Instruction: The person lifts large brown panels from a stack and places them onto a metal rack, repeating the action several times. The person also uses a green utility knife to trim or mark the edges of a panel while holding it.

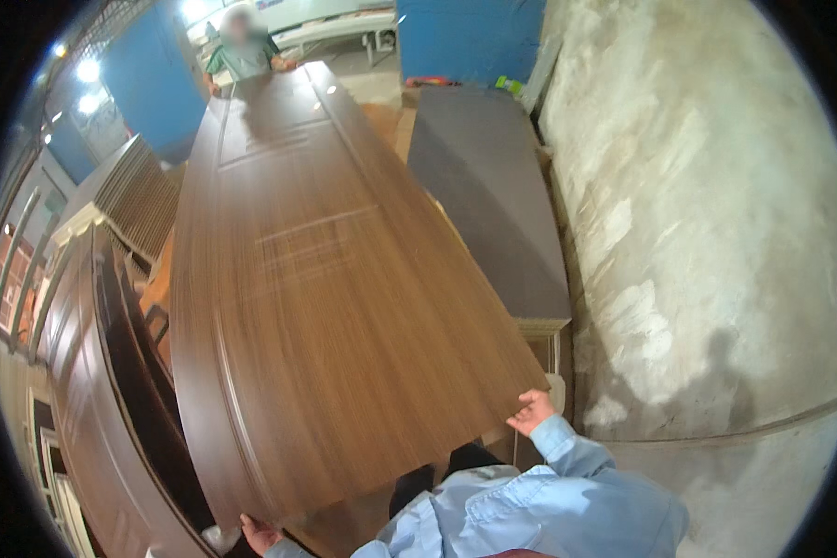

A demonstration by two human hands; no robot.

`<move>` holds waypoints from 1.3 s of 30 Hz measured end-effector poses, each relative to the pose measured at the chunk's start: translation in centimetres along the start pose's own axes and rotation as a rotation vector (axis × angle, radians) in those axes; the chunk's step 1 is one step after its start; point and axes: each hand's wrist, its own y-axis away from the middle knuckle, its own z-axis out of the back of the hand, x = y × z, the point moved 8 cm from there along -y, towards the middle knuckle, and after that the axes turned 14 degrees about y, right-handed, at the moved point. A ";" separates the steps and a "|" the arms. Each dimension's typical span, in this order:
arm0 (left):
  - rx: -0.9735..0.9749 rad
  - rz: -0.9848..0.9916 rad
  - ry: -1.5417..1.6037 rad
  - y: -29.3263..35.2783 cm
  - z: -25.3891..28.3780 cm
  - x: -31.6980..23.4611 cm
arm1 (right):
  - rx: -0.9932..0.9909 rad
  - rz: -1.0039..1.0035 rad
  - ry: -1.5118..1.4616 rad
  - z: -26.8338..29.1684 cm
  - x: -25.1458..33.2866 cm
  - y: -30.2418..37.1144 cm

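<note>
A large brown wood-grain door panel [344, 344] with pressed mouldings stretches away from me between my two hands and a co-worker. My left hand [261, 535] grips its near left corner, the fingers partly hidden by the panel's edge. At the near right corner my right hand [531, 412] is closed on the edge, thumb on top. The co-worker [242, 58], in a green top, has both hands on the far end of the same panel.
Several brown door panels [98, 400] stand close along the left, with a stack of sheets [126, 200] behind them. A grey-topped stack [484, 186] lies to the right, beside a rough concrete wall [688, 214]. Blue panels [470, 42] stand at the back.
</note>
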 end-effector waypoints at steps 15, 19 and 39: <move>-0.319 -0.300 0.320 19.3 -10.5 -8.2 | -0.180 -0.016 0.507 -3.0 12.7 3.1; -0.191 -0.395 0.328 21.8 -12.4 -13.6 | -0.025 0.225 0.385 -7.4 13.2 9.1; -0.130 -0.556 0.318 18.9 15.9 -46.9 | 0.582 0.171 0.172 -16.2 -18.1 35.4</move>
